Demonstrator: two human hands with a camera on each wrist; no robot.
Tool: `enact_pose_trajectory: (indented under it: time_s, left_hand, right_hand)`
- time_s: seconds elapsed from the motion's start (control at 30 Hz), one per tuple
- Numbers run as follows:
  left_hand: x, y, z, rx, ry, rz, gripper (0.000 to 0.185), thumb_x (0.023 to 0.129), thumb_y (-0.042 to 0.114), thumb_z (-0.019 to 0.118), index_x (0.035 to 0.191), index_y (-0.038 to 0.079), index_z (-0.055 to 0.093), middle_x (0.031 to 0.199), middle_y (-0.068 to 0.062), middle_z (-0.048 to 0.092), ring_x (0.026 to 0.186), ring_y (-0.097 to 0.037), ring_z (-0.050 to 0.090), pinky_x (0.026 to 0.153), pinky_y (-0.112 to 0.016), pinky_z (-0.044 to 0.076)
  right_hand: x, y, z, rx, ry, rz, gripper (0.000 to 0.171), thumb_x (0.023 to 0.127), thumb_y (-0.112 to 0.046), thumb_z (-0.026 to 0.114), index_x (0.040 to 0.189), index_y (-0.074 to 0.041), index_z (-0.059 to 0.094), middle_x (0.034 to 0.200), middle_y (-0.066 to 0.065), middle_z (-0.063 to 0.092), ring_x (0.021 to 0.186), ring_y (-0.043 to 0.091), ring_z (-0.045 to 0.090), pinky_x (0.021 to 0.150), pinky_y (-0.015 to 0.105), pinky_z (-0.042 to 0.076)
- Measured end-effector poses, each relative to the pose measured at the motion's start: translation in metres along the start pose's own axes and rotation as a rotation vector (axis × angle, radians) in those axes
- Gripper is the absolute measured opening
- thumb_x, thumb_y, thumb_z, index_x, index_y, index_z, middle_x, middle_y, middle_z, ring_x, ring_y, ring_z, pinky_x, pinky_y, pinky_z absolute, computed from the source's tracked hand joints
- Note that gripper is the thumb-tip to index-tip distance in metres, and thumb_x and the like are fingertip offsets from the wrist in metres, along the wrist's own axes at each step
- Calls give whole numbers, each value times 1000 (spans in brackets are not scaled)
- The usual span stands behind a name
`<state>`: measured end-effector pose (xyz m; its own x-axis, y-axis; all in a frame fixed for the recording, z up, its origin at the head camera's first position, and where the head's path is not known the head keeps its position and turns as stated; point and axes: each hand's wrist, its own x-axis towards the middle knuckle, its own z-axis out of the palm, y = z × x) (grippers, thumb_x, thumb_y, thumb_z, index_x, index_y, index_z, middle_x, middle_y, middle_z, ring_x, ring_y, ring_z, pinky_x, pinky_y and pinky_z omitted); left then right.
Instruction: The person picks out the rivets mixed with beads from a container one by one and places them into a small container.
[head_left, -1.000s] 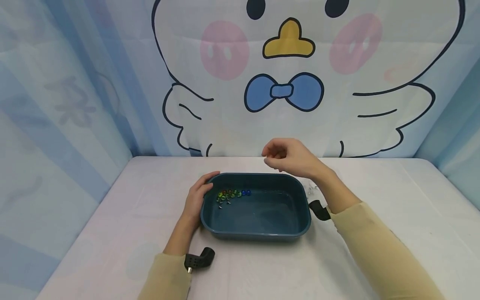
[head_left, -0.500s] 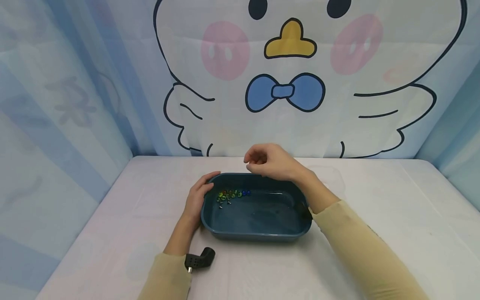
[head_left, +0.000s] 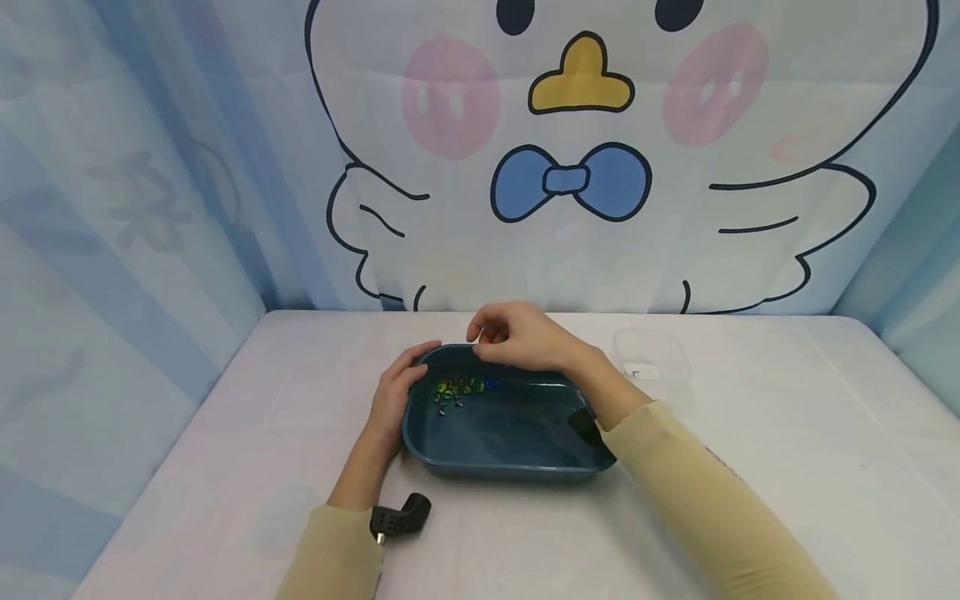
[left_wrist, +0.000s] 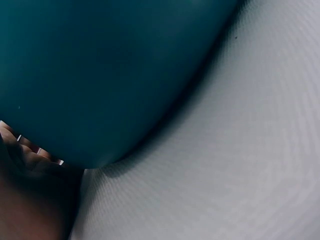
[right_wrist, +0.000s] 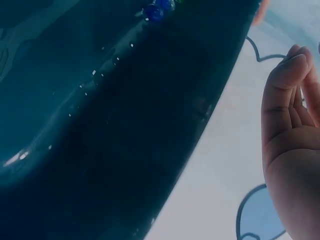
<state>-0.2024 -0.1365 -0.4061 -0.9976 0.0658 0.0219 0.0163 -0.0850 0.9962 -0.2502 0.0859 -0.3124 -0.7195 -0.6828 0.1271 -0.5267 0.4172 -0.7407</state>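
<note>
A dark teal basin [head_left: 517, 471] holding shallow water stands mid-table. Several small coloured marbles [head_left: 465, 387] lie bunched at its back left corner; two blue ones [right_wrist: 155, 11] show in the right wrist view. My left hand [head_left: 405, 379] grips the basin's left rim, thumb on the rim; its fingertips [left_wrist: 35, 150] press the basin's outer wall [left_wrist: 100, 75]. My right hand [head_left: 483, 333] hovers just above the basin's back rim near the marbles, its fingers [right_wrist: 282, 100] loosely curled and holding nothing I can see.
A small clear plastic container [head_left: 652, 354] sits on the white table [head_left: 787, 433] at the back right of the basin. A cartoon-print curtain [head_left: 570, 167] closes off the back and sides. Black wrist-camera mounts [head_left: 397, 517] sit on both forearms.
My right hand has moved left and down, from above the basin's back right to over the marbles. This uncovered the clear container. The left hand has stayed on the rim.
</note>
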Motion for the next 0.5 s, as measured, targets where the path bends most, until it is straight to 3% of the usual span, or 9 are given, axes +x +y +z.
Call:
enact_pose_trajectory:
  time_s: [0.5]
  left_hand:
    - [0, 0, 0, -7, -6, -10, 47, 102, 11, 36, 146, 2, 49, 151, -12, 45, 139, -26, 40, 116, -44, 28]
  right_hand:
    - [3, 3, 11, -54, -71, 2, 17, 92, -10, 65, 107, -2, 69, 86, 0, 67, 79, 17, 62, 75, 33, 53]
